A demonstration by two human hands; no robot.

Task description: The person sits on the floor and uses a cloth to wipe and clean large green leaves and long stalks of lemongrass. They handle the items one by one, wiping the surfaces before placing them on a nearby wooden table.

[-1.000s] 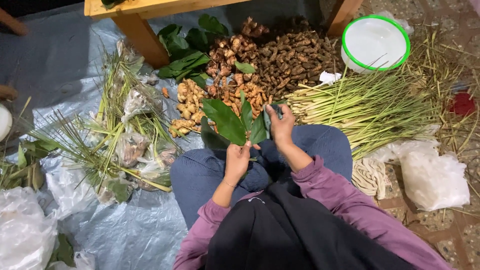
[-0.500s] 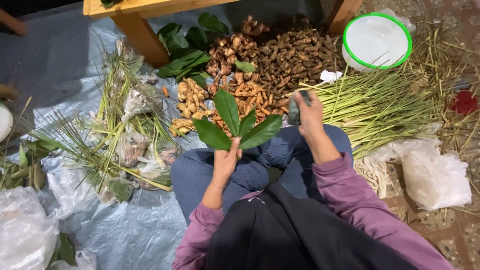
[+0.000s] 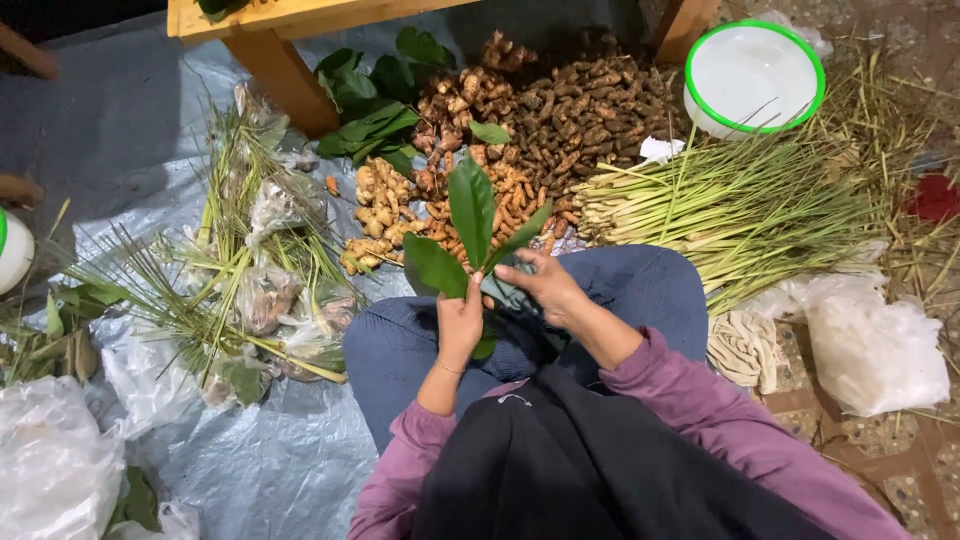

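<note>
Down over the lap, the left hand is closed around the stems of a small bunch of green leaves, which fan upward so their blades stay spread and easy to sort. The right hand is partly curled, its fingertips touching the base of the bunch beside the left hand; it appears to pinch a leaf or stem there, though exactly what it grips is hard to tell. Just beyond the knees lies a heap of brown and orange roots on a grey plastic sheet, with loose leaves beside it under a wooden desk. Lemongrass stalks lie in a long pile to the right. A white bowl with a green rim sits behind them and looks empty. Clear plastic bags among the grass on the left hold wrapped plant bundles.
</note>
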